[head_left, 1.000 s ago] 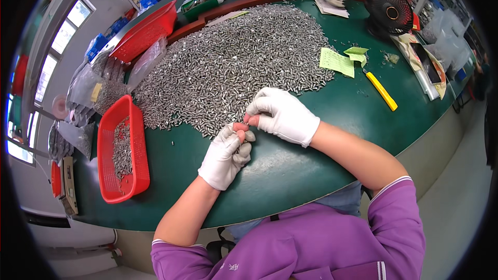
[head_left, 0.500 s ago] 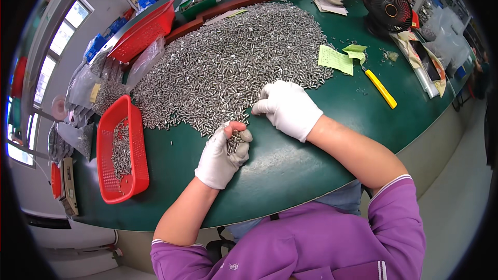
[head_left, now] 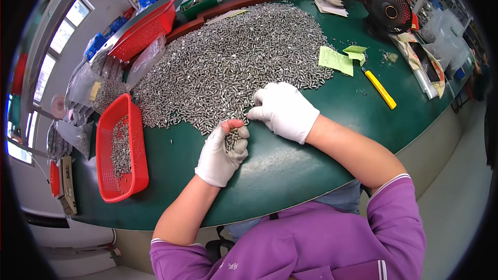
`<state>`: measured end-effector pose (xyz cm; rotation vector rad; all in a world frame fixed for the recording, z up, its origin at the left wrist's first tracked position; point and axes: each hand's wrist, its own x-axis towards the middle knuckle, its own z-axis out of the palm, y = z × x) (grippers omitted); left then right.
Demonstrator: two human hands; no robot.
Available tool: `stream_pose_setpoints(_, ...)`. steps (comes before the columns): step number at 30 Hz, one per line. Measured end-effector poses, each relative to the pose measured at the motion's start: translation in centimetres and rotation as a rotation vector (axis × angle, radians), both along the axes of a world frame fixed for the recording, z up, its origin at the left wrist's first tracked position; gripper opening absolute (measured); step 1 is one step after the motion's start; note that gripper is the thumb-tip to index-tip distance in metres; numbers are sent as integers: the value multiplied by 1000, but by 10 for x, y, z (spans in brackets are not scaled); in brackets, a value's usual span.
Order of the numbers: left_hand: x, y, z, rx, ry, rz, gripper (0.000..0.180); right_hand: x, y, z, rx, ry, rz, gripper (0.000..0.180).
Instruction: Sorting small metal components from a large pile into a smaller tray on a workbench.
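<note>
A broad heap of small silvery metal pins (head_left: 233, 57) covers the middle of the green table (head_left: 290, 171). At the heap's near edge, my left hand (head_left: 222, 155), in a white glove with bare thumb tip, curls around a handful of pins (head_left: 232, 139). Just to its right, my white-gloved right hand (head_left: 285, 111) dips its pinched fingertips to the rim of the heap. Whatever sits between those fingertips is too small to make out.
A red plastic basket (head_left: 140, 168) with some pins stands left of my left arm. Another red basket (head_left: 148, 31) leans behind, near bagged pins (head_left: 109, 91). To the right lie green paper slips (head_left: 336, 60), a yellow-handled knife (head_left: 381, 89) and a black fan (head_left: 389, 11).
My right hand has shifted slightly left, bringing its fingertips closer to my left hand. The left hand, still curled around its pins, has moved only a little.
</note>
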<state>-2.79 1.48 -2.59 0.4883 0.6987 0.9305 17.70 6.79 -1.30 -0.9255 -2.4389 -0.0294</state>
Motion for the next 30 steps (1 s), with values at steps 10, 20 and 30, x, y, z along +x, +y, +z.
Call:
stream_pose_setpoints(10,0,-1,0,-5,5,-3,28,-9,-2,1,-67,40,-107,13)
stream_pose_setpoints(20,3,-1,5,-30,51,13,22,-14,-7,0,-140,133,-138,10)
stream_pose_setpoints(30,4,1,0,79,-5,-125,15,-16,-15,1,-962,720,146,18)
